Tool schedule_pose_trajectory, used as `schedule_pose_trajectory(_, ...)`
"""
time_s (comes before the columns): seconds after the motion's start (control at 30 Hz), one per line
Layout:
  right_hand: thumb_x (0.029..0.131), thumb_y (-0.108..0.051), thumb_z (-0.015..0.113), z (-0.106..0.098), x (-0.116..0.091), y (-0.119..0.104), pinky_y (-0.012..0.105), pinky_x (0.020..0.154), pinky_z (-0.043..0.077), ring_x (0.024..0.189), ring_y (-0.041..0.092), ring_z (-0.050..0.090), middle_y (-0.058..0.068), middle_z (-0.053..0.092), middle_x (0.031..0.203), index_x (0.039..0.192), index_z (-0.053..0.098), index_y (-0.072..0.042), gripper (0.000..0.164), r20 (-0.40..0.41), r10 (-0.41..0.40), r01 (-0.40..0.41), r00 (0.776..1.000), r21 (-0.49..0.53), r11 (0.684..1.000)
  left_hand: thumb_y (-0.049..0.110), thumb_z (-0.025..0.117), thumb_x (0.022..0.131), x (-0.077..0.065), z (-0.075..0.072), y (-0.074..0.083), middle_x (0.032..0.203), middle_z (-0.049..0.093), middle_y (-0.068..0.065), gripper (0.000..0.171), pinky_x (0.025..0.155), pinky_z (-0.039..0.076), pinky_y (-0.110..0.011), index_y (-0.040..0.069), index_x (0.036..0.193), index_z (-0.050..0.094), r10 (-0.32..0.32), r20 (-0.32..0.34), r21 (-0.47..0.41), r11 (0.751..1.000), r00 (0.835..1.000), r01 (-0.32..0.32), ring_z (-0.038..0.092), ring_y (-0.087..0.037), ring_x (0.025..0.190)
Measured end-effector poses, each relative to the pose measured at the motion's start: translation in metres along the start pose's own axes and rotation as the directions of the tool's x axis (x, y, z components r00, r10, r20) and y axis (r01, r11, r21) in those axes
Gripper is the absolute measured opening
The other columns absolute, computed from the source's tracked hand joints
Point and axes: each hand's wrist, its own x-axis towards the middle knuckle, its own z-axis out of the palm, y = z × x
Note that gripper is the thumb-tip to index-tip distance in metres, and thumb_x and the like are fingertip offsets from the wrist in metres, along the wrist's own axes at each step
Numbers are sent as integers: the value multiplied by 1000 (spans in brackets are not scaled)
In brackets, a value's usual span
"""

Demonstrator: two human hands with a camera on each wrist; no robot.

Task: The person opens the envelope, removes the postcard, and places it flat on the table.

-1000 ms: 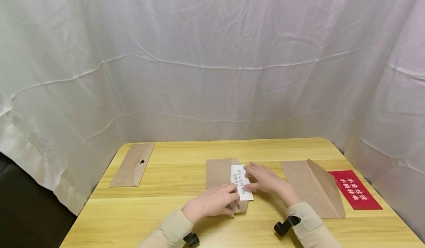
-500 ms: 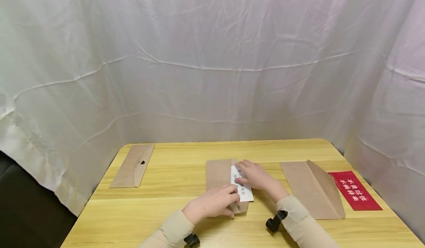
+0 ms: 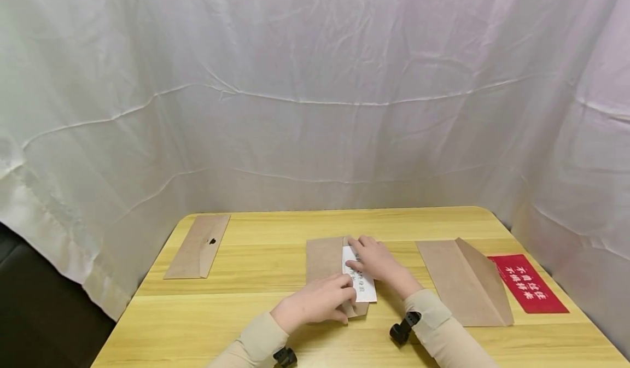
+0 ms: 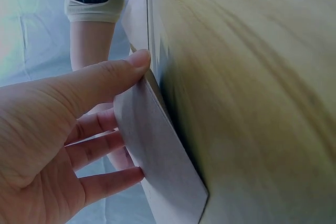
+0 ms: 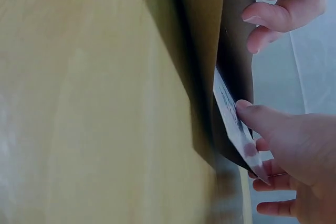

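In the head view a brown paper envelope [image 3: 322,256] lies mid-table, its flap turned to the right. A white card [image 3: 364,288] with dark printed characters sits at its mouth, the card's left edge along the envelope's opening. My left hand [image 3: 317,299] holds the near side of the envelope, thumb at its edge and fingers against the flap [image 4: 163,150] in the left wrist view. My right hand [image 3: 379,261] grips the far part of the card. In the right wrist view its thumb is on the card's printed face [image 5: 228,106] and the fingers are at the card's edge.
To the right lies a second brown envelope [image 3: 453,280] with its flap spread out, beside a red card [image 3: 529,283] with white characters. A closed brown envelope [image 3: 197,247] with a dark mark is at the far left. White curtains [image 3: 315,127] surround the wooden table [image 3: 256,253].
My right hand has shifted left over the white card, covering more of its far part, while the card stays nearly in place. My left hand has stayed put on the envelope.
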Motion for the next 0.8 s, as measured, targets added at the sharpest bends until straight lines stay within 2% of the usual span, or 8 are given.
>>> schedule_pose_trajectory(0.5,86,-41,71,-1,-4,1,39,75,43,89,24,46,9,51,97,118,57,-4,50,-123,-18,14,992,-30,999,45,78,75,0,0,0,103,53,9,35,76,43,-11,24,98,63,16,-26,19,1000,1000,-16,50,-2,91)
schedule_pose_trajectory(0.8,83,-37,75,-6,-12,6,35,71,39,83,21,42,7,48,93,112,58,-3,47,-190,-39,36,981,-19,999,45,77,76,0,0,0,105,54,10,34,77,43,-10,24,99,63,9,-17,5,1000,1000,-9,50,-2,92)
